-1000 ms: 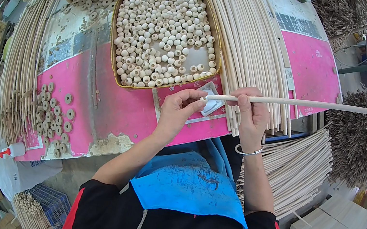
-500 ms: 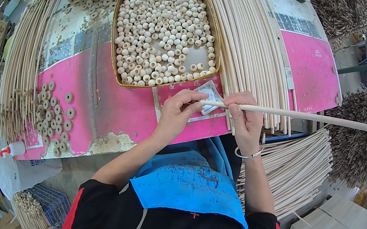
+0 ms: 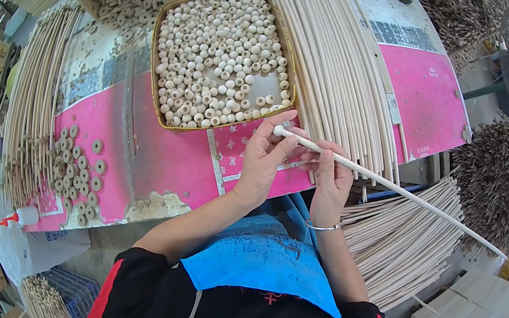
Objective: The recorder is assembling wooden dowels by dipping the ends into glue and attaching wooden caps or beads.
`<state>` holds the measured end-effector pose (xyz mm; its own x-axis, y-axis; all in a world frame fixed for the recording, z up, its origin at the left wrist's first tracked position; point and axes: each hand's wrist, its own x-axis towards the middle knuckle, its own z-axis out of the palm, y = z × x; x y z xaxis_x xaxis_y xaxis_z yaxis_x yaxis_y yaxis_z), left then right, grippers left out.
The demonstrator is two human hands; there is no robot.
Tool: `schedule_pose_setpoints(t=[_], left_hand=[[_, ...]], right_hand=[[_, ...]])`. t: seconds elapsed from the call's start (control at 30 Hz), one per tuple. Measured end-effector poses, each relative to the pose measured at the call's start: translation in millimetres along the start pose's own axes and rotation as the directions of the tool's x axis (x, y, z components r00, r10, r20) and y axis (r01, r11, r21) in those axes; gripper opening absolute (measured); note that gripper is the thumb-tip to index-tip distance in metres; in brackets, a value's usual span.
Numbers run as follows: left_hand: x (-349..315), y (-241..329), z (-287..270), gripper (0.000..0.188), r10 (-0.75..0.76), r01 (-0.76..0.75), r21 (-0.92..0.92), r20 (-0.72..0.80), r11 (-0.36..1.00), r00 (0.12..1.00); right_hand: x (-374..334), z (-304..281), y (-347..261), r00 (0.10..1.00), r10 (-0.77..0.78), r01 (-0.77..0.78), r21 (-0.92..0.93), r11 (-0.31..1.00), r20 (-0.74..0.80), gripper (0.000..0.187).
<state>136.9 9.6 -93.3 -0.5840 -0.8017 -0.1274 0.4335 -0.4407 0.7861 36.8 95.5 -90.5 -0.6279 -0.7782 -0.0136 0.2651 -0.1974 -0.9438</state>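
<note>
You've tipped the stick [image 3: 424, 203] down rightward at the near edge of the table [image 3: 159, 156], fingers of your left hand [image 3: 259, 165] holding it by the bead [image 3: 278, 130], now seemingly seated, your right hand [image 3: 330, 191] pinching farther along

Rod [image 3: 392, 187]: pale cream. Worktop [image 3: 162, 160]: largely pink, white motifs in part. Apron [image 3: 270, 264]: blue, dark-smudged. Shirt [image 3: 168, 300]: black, red-striped sleeves.

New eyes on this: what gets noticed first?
Probably the long pale stick between the left hand and right hand, its knobbed end at the left. Then the gold-rimmed tray of pale beads just beyond the hands, on the bright pink tabletop.
</note>
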Motion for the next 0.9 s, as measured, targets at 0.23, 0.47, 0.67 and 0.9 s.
schedule_pose_setpoints(t=[0.23,0.47,0.67,0.9], left_hand=[[22.9,32.4,-17.4,0.041,0.093,-0.078,0.161,-0.087,0.984,0.992],[49.6,73.2,-24.4,0.035,0.107,-0.118,0.323,0.051,0.939,0.993],[85.7,60.2,13.3,0.028,0.025,-0.134,0.375,0.281,0.917,0.959],[58.8,-6.1,90.4,0.063,-0.277,0.008,0.508,0.456,0.862,0.846]], right_hand=[[-29.3,-79.0,-106.1,0.853,-0.485,0.355,-0.894,0.271,0.192,0.030],[-85.2,-208.6,-82.2,0.931,-0.344,0.178,-0.975,0.136,0.122,0.016],[-134.4,-227.0,-42.7,0.993,-0.106,0.005,-0.860,0.509,-0.058,0.014],[-208.1,-314.2,37.8,0.571,-0.240,-0.311,-0.478,0.821,-0.785,0.022]])
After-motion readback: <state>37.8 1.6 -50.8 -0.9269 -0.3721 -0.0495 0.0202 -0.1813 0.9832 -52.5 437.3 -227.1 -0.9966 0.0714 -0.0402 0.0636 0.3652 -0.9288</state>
